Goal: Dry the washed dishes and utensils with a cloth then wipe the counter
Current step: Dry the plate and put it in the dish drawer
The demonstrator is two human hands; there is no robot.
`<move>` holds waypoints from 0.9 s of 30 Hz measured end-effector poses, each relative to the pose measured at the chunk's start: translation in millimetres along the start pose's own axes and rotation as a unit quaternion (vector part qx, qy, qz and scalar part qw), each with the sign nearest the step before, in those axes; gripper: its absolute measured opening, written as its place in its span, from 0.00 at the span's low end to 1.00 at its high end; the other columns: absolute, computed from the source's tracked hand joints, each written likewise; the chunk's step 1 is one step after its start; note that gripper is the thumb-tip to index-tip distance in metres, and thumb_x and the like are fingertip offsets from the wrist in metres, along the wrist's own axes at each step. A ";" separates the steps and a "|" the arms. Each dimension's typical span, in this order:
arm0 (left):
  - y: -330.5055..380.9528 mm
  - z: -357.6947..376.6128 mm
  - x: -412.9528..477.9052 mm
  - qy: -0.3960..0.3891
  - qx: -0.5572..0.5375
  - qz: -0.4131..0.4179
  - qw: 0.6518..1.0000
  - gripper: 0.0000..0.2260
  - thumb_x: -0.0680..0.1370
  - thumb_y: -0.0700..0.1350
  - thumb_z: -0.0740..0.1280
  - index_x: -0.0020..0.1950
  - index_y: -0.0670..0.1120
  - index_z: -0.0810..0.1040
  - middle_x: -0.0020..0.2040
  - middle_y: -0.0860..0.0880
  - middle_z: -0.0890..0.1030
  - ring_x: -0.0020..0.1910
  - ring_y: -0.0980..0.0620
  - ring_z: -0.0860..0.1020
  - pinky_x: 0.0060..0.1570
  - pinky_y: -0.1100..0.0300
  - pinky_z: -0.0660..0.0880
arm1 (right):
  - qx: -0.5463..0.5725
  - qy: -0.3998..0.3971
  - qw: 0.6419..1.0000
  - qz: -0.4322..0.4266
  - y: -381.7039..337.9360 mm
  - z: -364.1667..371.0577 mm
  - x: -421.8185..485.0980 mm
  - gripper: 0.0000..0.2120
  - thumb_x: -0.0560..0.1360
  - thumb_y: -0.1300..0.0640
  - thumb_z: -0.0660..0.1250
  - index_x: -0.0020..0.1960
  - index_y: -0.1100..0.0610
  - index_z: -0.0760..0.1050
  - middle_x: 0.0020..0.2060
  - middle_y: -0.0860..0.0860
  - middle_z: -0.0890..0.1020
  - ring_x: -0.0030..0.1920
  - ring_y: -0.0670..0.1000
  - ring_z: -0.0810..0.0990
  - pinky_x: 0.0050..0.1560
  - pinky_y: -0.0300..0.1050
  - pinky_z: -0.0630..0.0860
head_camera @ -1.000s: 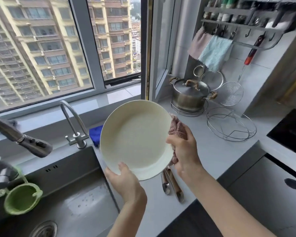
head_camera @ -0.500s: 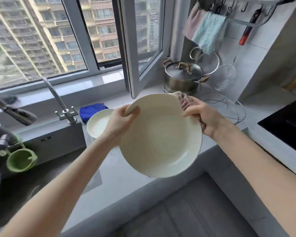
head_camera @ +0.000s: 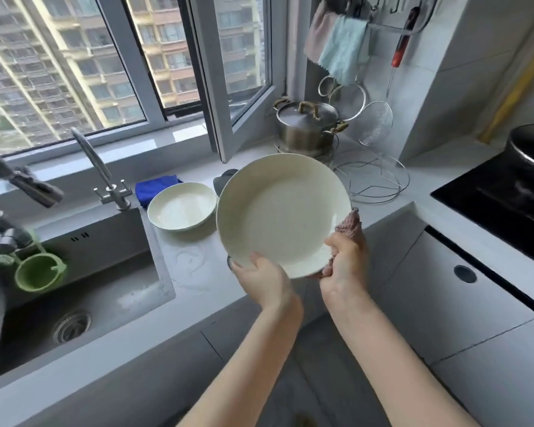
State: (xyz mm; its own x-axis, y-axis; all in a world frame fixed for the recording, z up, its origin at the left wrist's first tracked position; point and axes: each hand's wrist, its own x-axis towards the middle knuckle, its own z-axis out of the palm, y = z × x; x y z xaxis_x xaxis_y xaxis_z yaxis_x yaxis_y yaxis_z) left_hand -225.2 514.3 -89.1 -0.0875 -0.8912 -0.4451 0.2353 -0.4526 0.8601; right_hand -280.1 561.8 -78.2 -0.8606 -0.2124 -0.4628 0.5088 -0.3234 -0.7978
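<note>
A large cream plate [head_camera: 282,211] is held tilted above the grey counter [head_camera: 195,266], its face toward me. My left hand [head_camera: 264,280] grips its lower rim, thumb on the face. My right hand [head_camera: 346,260] holds a pink cloth [head_camera: 350,226] bunched against the plate's lower right rim and back. A second cream plate [head_camera: 181,206] lies flat on the counter to the left. Any utensils under the plate are hidden.
A steel sink [head_camera: 74,303] with two taps and a green cup [head_camera: 37,274] lies at the left. A blue cloth [head_camera: 154,188], a lidded pot [head_camera: 309,126] and a wire rack [head_camera: 373,180] stand behind. A black hob [head_camera: 500,192] sits at the right.
My left hand has shifted from the plate's top left rim to its bottom rim. My right hand with the cloth slid from the upper right edge down to the lower right.
</note>
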 end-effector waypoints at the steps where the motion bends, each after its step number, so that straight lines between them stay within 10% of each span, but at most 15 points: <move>1: -0.1 -14.0 -5.5 -0.062 0.004 -0.009 0.998 0.21 0.76 0.37 0.60 0.68 0.51 0.68 0.61 0.51 0.78 0.59 0.48 0.76 0.61 0.53 0.73 | -0.022 0.014 1.000 0.002 -4.4 -9.6 -8.1 0.13 0.69 0.70 0.58 0.48 0.55 0.71 0.28 0.50 0.66 0.17 0.44 0.57 0.20 0.31 0.61; 5: 41.1 -71.2 16.4 -0.376 0.180 -0.006 0.909 0.19 0.63 0.36 0.64 0.52 0.49 0.78 0.44 0.50 0.82 0.40 0.51 0.80 0.35 0.60 0.77 | -0.160 0.019 0.987 -0.002 -27.4 -54.0 -36.4 0.10 0.67 0.71 0.58 0.41 0.58 0.70 0.20 0.51 0.63 0.16 0.47 0.56 0.23 0.38 0.67; 11: 69.3 -96.1 19.2 -0.524 0.384 0.046 0.759 0.05 0.80 0.48 0.63 0.49 0.54 0.79 0.41 0.56 0.84 0.39 0.56 0.81 0.46 0.59 0.77 | -0.360 -0.112 0.926 -0.025 -50.1 -86.5 -114.7 0.20 0.54 0.70 0.60 0.45 0.62 0.76 0.31 0.56 0.69 0.27 0.52 0.65 0.28 0.38 0.57; 16: 29.6 -141.1 -32.5 -0.528 0.294 0.037 0.796 0.07 0.80 0.48 0.61 0.49 0.51 0.79 0.34 0.57 0.83 0.33 0.60 0.81 0.31 0.67 0.76 | -0.342 -0.129 0.931 0.005 -62.3 -118.5 -171.8 0.20 0.61 0.69 0.65 0.52 0.61 0.78 0.37 0.57 0.80 0.33 0.54 0.78 0.31 0.40 0.74; 20: -10.1 -155.1 -65.8 -0.535 0.274 -0.038 0.799 0.09 0.80 0.51 0.62 0.48 0.50 0.80 0.39 0.52 0.84 0.36 0.54 0.82 0.36 0.60 0.79 | -0.214 -0.052 0.975 -0.010 -58.2 -168.0 -212.9 0.15 0.74 0.70 0.59 0.34 0.58 0.77 0.20 0.49 0.77 0.19 0.44 0.75 0.20 0.33 0.71; 27: -89.1 -153.1 -153.7 -0.455 0.261 -0.161 0.836 0.10 0.78 0.50 0.60 0.52 0.50 0.79 0.47 0.52 0.83 0.44 0.50 0.81 0.45 0.55 0.79 | -0.111 0.167 0.954 -0.224 11.9 -234.4 -272.7 0.15 0.73 0.64 0.68 0.50 0.44 0.74 0.30 0.44 0.76 0.22 0.45 0.65 0.20 0.34 0.59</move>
State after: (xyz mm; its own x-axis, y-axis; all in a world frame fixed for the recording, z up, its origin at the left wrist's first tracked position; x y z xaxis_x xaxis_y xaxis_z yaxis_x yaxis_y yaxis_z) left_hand -84.5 696.2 -135.5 -0.8208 -0.2676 -0.5047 -0.3754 -0.4131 0.8297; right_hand -44.0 832.0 -52.1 -0.9681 0.2179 -0.1238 0.1037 -0.1014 -0.9894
